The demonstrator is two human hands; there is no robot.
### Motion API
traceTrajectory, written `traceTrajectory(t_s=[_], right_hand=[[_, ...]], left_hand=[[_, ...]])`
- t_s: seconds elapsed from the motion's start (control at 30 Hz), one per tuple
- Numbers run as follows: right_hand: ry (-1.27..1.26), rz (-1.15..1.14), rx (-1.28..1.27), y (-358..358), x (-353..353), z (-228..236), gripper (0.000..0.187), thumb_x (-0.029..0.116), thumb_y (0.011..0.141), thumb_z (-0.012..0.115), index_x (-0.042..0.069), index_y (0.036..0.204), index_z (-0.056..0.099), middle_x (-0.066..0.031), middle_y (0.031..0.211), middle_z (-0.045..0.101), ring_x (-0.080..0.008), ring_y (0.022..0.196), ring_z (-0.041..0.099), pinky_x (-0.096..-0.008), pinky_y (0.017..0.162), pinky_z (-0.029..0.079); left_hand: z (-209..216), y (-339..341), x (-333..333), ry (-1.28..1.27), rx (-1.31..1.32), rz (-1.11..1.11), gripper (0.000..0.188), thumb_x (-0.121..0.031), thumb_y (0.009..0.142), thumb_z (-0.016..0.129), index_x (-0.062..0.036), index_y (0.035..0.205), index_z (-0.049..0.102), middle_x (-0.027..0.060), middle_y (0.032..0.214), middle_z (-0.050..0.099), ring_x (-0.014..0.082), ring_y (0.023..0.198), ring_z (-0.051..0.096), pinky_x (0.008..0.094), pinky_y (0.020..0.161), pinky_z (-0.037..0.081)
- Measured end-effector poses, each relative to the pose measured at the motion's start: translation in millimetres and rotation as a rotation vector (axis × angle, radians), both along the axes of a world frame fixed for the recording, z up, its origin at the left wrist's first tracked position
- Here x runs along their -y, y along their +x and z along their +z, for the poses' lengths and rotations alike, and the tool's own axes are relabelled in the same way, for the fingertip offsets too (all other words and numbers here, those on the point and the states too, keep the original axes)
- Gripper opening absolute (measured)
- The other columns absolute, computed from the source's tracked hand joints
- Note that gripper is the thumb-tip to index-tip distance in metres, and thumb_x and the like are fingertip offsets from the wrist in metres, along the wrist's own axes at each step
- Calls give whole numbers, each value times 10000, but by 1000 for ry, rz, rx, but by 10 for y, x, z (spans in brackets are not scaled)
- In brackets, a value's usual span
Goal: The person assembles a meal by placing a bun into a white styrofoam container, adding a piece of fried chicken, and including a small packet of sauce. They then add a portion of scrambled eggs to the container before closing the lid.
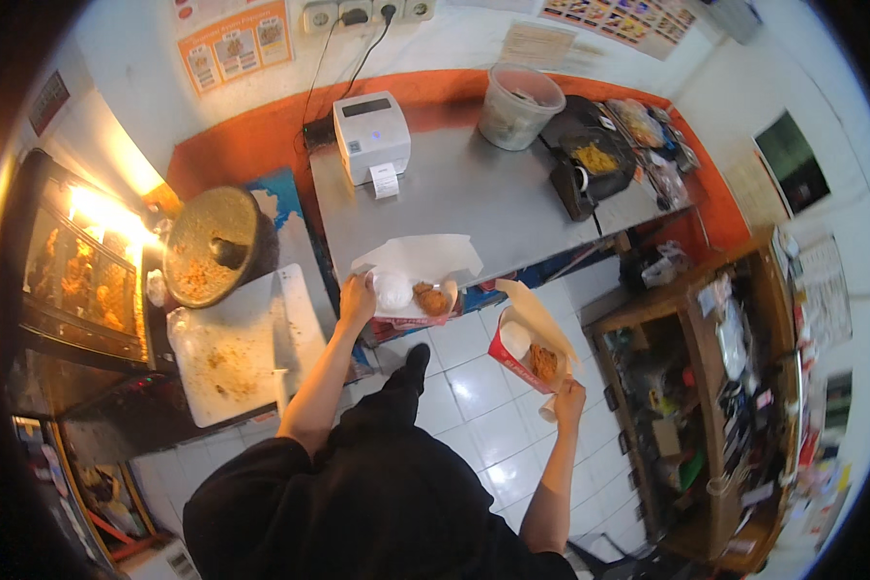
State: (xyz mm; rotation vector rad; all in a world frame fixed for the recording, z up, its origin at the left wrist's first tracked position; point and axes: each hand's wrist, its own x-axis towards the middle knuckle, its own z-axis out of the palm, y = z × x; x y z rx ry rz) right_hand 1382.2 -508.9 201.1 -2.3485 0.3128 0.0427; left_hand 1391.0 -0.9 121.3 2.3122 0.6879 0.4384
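My left hand [358, 301] is closed on the left side of an open food box [425, 253], at the front edge of the steel counter. Inside it lie a white rounded portion that looks like wrapped rice [392, 289] and a piece of fried chicken [431, 299]. Out to the right, above the tiled floor, my right hand [569, 400] grips the near corner of a second food box [513, 362], red with its lid raised. That one also contains a white portion [515, 337] and fried chicken [547, 363]. A small pale cylinder [549, 410] shows beside my right fingers; whether they hold it is unclear.
On the steel counter [435, 193] stand a white label printer [372, 130], a clear bucket [518, 108] and a black tray with yellow food. To the left are a stone mortar [253, 227], a soiled cutting board [217, 372], a cleaver [282, 333] and a lit display case. A wooden shelf [710, 406] flanks the right.
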Motion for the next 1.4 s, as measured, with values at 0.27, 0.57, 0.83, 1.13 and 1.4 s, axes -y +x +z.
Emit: traceTrajectory(t_s=[0.27, 0.57, 0.83, 1.13, 1.4], right_hand=[[-133, 246, 119, 2592, 33, -497, 468, 262, 1071, 433, -105, 916, 679, -307, 848, 681, -471, 812, 665, -510, 748, 507], [33, 591, 69, 5067, -579, -829, 325, 245, 993, 621, -63, 1053, 704, -266, 937, 721, -390, 851, 708, -447, 784, 541], [565, 697, -352, 5599, -340, -401, 348, -29, 830, 775, -11, 1149, 637, -136, 988, 732, -220, 944, 719, -329, 821, 567], [219, 1053, -258, 5647, 42, -1025, 116, -52, 853, 649, 22, 931, 693, -165, 916, 707, -288, 878, 708, -416, 784, 547], [340, 989, 49, 5536, -268, -848, 563, 34, 924, 523, -51, 1469, 408, -277, 1482, 436, -444, 1369, 455, -463, 1141, 400]], left_hand=[[-193, 1861, 487, -29, -49, 208, 307, -238, 1041, 501, 1, 1074, 691, 253, 1003, 654, 460, 984, 613, 542, 864, 489], [-318, 2851, 347, 70, -116, 214, 350, -280, 1043, 519, 8, 1192, 650, 275, 1162, 657, 460, 1092, 614, 523, 925, 492], [573, 2765, 1536, -157, -290, 528, 393, -260, 902, 733, -29, 1200, 620, 232, 1090, 637, 365, 1010, 641, 442, 911, 509], [502, 4417, 3010, 266, -330, -529, 143, -118, 829, 676, -84, 960, 719, 76, 1156, 640, 285, 1134, 596, 459, 916, 467], [619, 4694, 2991, 151, 12, -465, 256, 6, 766, 633, -38, 1003, 719, 84, 1061, 664, 296, 986, 632, 433, 827, 520]])
